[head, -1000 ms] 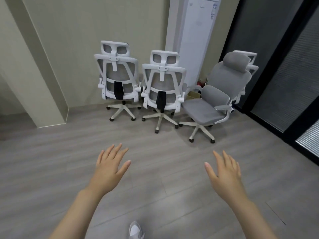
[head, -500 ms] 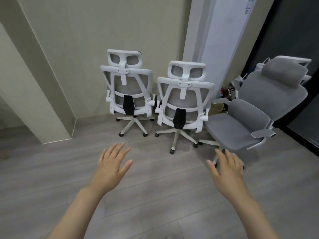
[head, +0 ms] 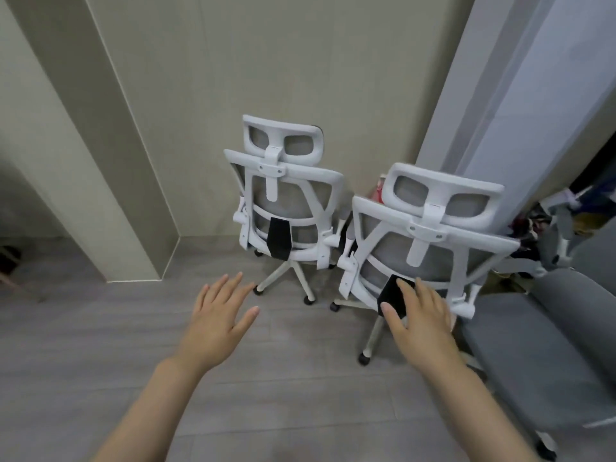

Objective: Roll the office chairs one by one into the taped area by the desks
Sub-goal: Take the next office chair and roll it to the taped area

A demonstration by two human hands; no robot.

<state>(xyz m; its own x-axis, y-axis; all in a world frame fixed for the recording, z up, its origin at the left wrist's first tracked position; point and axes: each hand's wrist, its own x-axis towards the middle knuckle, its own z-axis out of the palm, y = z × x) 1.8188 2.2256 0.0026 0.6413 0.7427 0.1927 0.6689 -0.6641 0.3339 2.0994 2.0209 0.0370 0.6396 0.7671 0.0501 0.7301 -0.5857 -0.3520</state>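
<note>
As the view nears, right hand (head: 420, 316) now overlaps nearer chair (head: 430, 241); left hand (head: 218, 315) beside, fingers spread, empty

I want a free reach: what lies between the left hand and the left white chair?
Head view: only bare grey floor between the left hand and the left white chair.

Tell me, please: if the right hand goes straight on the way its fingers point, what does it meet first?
Most likely the back of the near chair: the right hand, open, points at its black lumbar block. Depth is unclear, so I cannot tell whether it already touches.
</note>
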